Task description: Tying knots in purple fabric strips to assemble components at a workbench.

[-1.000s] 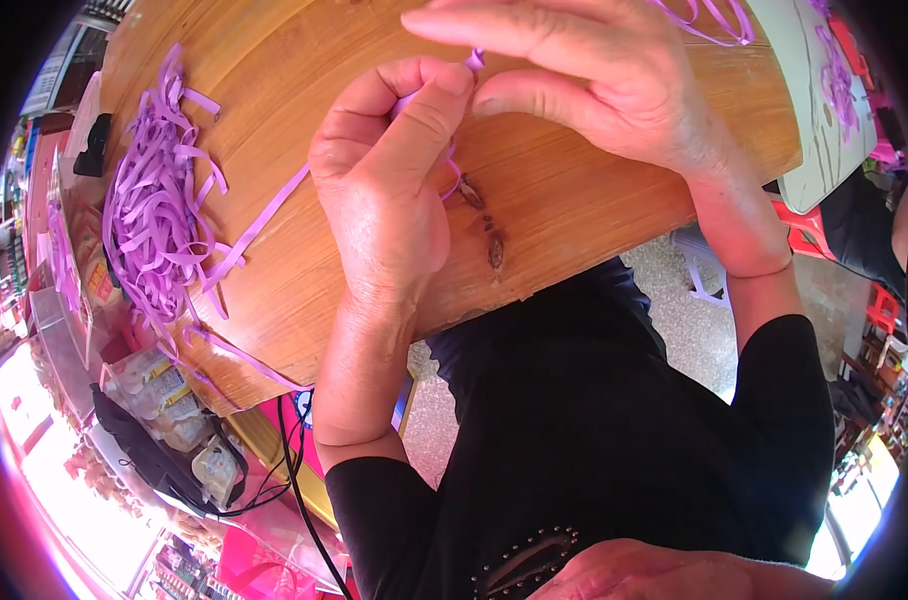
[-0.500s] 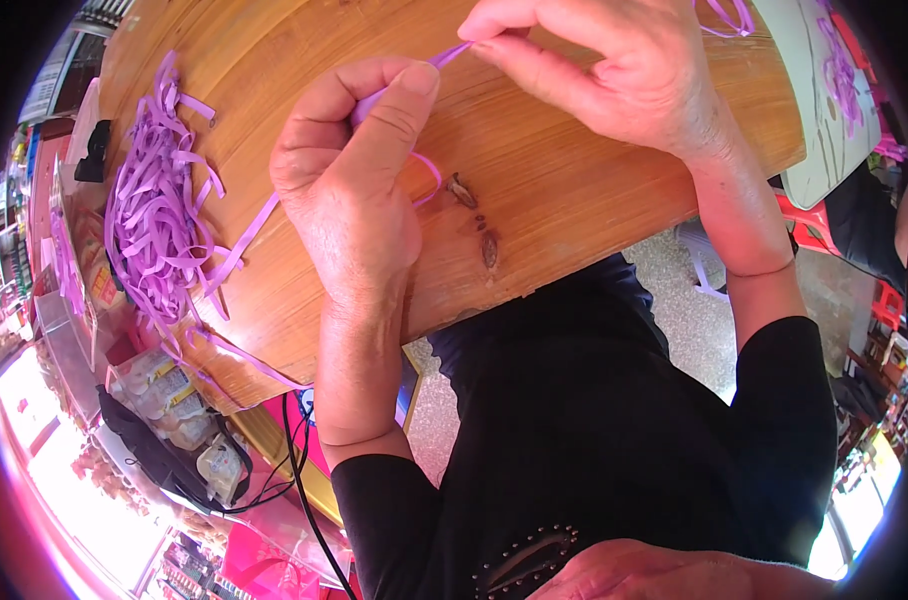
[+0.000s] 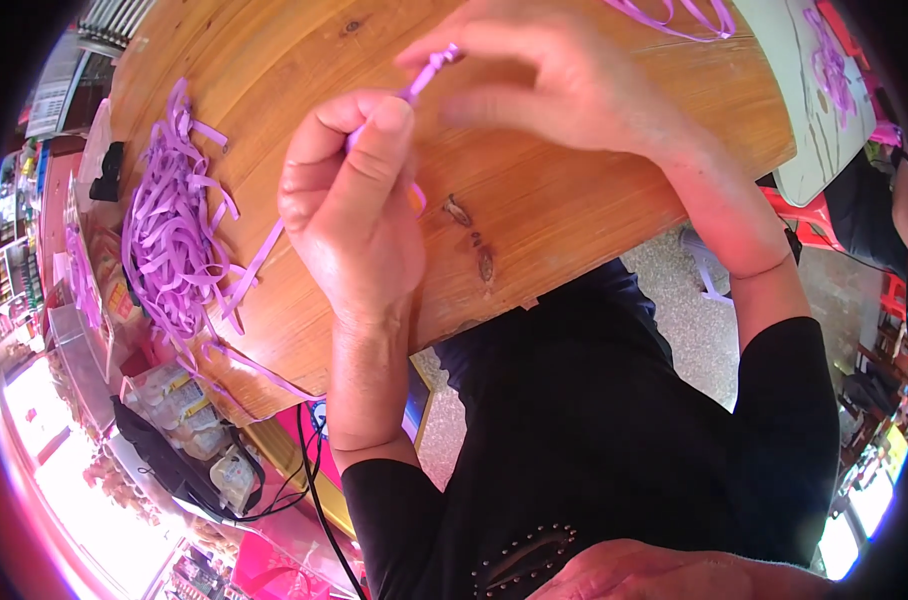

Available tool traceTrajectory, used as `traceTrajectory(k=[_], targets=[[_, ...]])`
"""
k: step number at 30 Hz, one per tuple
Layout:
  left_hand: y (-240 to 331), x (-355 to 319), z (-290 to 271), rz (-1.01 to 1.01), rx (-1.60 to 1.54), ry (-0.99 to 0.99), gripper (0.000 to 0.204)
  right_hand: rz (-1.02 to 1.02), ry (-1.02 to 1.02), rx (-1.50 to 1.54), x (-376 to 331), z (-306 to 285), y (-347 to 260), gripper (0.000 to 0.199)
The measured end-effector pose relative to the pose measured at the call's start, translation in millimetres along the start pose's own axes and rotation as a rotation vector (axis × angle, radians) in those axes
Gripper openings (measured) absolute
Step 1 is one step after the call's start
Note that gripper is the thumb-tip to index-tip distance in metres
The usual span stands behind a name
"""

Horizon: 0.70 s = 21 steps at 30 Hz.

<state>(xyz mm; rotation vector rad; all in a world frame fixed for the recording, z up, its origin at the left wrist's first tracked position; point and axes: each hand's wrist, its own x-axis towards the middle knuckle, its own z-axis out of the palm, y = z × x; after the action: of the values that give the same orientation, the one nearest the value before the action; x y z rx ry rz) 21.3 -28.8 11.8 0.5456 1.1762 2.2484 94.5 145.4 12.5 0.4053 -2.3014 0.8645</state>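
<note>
My left hand (image 3: 352,195) pinches a purple ribbon (image 3: 432,70) between thumb and bent forefinger over the wooden table. A short knotted or twisted end of it sticks up past the fingertips, while a strand trails below the hand on the left. My right hand (image 3: 574,90) is just beyond that end, blurred by motion. Its thumb and fingers are apart, with nothing visible gripped. On the left of the table lies a heaped tangle of purple ribbon (image 3: 179,245).
The wooden tabletop (image 3: 564,210) has dark knots in the grain. Loops of purple ribbon (image 3: 719,22) lie at the far right edge. Beyond is a white surface (image 3: 789,95) with more ribbon. A red stool (image 3: 809,215) stands at right; black cables (image 3: 309,480) hang at lower left.
My right hand has let go of the ribbon, its fingers spreading. The end now shows a knotted or twisted form above my left hand, which has shifted slightly left and still pinches it.
</note>
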Motion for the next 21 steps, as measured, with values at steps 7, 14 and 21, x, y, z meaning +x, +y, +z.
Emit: traceTrajectory(k=[7, 14, 21], targets=[[7.1, -7.1, 34.8, 0.289, 0.133, -0.294, 0.015, 0.38, -0.467, 0.503, 5.5, 7.3, -20.5, 0.039], [73.8, 19.1, -3.1, 0.224, -0.266, -0.241, 0.011, 0.603, -0.258, 0.856, 9.2, -29.9, -10.3, 0.017], [87.4, 25.9, -63.7, 0.344, -0.148, 0.026, 0.01, 0.523, 0.15, 0.561, 7.4, -52.6, 10.7, 0.016]])
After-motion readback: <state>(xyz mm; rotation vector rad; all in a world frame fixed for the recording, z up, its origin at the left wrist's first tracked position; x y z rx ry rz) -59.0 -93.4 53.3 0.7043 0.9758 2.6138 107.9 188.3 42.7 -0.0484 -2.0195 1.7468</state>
